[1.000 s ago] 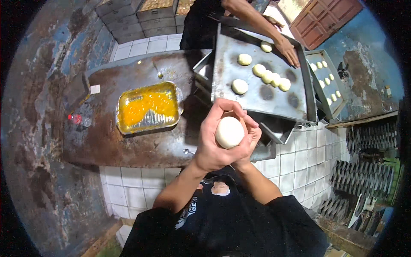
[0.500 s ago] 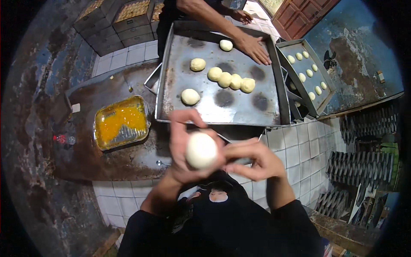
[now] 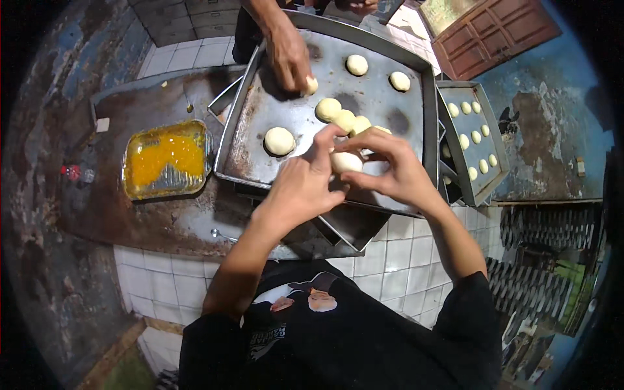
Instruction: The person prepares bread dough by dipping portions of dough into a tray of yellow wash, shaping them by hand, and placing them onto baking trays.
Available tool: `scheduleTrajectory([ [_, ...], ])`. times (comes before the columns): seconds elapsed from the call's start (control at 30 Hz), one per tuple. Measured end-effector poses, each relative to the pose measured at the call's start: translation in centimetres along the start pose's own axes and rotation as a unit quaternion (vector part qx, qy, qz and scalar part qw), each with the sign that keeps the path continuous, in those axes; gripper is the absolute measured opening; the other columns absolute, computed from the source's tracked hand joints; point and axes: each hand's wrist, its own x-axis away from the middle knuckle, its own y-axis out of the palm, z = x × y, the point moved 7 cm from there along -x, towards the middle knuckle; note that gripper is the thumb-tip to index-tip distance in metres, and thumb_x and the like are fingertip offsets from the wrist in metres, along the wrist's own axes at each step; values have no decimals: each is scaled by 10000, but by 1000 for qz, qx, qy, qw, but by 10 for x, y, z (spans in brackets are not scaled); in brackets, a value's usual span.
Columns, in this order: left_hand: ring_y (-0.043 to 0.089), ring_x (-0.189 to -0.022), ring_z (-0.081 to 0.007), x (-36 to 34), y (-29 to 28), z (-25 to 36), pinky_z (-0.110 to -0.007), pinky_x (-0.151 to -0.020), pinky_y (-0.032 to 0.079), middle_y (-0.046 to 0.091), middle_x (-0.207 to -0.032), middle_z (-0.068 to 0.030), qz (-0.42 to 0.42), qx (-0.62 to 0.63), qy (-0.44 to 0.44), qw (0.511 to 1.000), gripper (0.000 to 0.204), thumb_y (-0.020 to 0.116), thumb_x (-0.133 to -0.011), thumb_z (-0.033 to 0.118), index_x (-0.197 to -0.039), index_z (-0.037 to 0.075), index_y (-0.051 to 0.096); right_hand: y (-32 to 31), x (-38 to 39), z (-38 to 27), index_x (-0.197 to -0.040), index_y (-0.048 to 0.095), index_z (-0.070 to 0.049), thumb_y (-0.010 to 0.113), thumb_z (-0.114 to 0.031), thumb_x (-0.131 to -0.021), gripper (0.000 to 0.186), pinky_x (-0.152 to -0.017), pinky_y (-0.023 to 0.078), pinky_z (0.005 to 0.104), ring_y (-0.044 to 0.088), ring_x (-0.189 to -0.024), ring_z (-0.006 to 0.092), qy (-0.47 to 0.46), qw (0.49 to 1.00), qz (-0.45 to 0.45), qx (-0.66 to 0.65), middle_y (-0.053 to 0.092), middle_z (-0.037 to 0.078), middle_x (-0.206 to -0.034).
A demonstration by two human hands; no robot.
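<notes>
My left hand (image 3: 302, 179) and my right hand (image 3: 390, 166) are curved around a smooth white dough ball (image 3: 346, 162) over the front of a large metal tray (image 3: 247, 159). Both hands' fingers touch the ball from either side. Just beyond them lies a row of touching dough balls (image 3: 328, 109), partly hidden by my fingers. A single round ball (image 3: 279, 140) sits to the left, and two more (image 3: 357, 65) (image 3: 399, 80) toward the back. At the tray's back left, a co-worker's hand (image 3: 289, 55) has its fingers on another small ball (image 3: 311, 85).
The tray rests on stacked pans on a worn metal table (image 3: 143, 231). Left are a foil pan of yellow liquid (image 3: 156, 162), a spoon (image 3: 218, 235) and a red-topped bottle (image 3: 71, 173). Right is another tray of dough balls (image 3: 494, 185); grey racks (image 3: 539, 221) stand below.
Both my hands have moved forward over the tray with the ball, the right coming back around it. The co-worker's hand has moved from the tray's right side to its back left.
</notes>
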Motion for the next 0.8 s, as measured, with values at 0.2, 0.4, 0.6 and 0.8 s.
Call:
scheduleTrajectory([
  [0.2,633,-1084,-517,12,-29,-21,-532,-922,521,517,-1316,-251,56,19,-31,998,899,826,-810,183,-1453,66,209,54,-18,63,-1466,531,-26,740,-250,-936,612,-1153,458,438,566,-1338,356,-92,940,-184,273,547,173,-1461],
  [0.4,641,-1066,-388,11,-31,-16,-454,-935,504,531,-1199,-207,96,65,1,993,759,713,-841,81,-1421,45,224,77,-14,57,-1546,341,125,504,-511,-1050,823,-1298,217,459,258,-1579,375,-179,911,-147,340,264,277,-1682],
  [0.6,582,-1185,-391,-4,-25,-5,-472,-1074,441,544,-1255,-245,17,-59,-1,998,745,700,-833,119,-1457,-24,320,-22,-23,46,-1334,650,-41,719,-225,-959,424,-1047,514,458,640,-1227,385,-89,984,33,152,649,220,-1327],
  [0.8,520,-1350,-440,-51,46,20,-492,-1158,404,535,-1411,-307,-102,-78,106,986,582,574,-907,100,-1450,-61,439,-45,11,103,-1165,699,-31,814,-194,-832,389,-844,554,485,685,-967,388,33,939,-11,342,672,169,-1047],
])
